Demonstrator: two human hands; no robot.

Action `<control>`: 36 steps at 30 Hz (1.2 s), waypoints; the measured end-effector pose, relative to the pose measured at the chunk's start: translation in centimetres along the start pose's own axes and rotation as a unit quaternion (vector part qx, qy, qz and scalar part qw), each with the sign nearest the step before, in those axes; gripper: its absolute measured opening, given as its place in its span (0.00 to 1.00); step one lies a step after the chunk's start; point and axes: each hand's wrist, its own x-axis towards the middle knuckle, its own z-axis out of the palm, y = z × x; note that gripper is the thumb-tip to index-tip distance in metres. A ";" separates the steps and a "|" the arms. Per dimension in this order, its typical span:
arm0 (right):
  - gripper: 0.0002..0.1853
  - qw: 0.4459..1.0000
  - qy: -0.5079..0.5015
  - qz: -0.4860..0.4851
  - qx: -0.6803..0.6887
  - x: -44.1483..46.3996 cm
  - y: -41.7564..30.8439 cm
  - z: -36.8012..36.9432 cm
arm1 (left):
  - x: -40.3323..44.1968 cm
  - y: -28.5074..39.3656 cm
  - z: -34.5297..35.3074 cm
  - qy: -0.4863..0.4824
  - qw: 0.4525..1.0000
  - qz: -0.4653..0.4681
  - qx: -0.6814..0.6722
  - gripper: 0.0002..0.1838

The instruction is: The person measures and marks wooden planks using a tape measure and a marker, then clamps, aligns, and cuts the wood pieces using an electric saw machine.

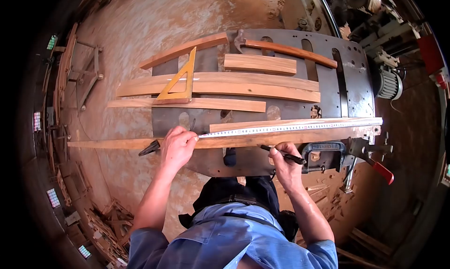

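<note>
In front of you stands a slotted steel worktable (360, 95). The floor (136, 23) that you see around it is stained in brown and pale patches. On your left there is a low frame (88, 91), then long boards (63, 81), and small bright windows (51, 42) at the dark edge. Nearer to you lies scrap wood (115, 217). On your right, beside an electric motor (389, 84), the room is more shaded.

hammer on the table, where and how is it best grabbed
I'd grip the hammer by the right end of its wooden handle, coming from the right. Its head lies to the left, and a short wood block sits along the near side of the handle's left part; the right end reaches beyond that block.
</note>
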 end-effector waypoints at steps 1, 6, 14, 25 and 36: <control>0.07 1.000 -0.008 -0.021 -0.021 0.0 0.5 0.6 | -0.2 -0.1 0.1 0.001 1.000 -0.003 0.002 0.06; 0.07 0.967 -0.024 -0.208 -0.144 1.3 -0.1 2.2 | -0.2 0.0 0.0 0.009 1.000 0.004 0.025 0.06; 0.14 0.941 -0.025 -0.280 -0.188 1.8 -0.3 2.8 | -0.2 0.1 0.1 0.010 1.000 -0.001 0.019 0.06; 0.13 0.934 -0.034 -0.287 -0.208 2.5 0.1 3.7 | -0.1 0.1 -0.1 0.009 1.000 0.008 0.021 0.06; 0.13 0.936 -0.041 -0.276 -0.213 2.6 -0.2 3.9 | 0.0 0.1 -0.2 0.005 1.000 0.008 0.024 0.06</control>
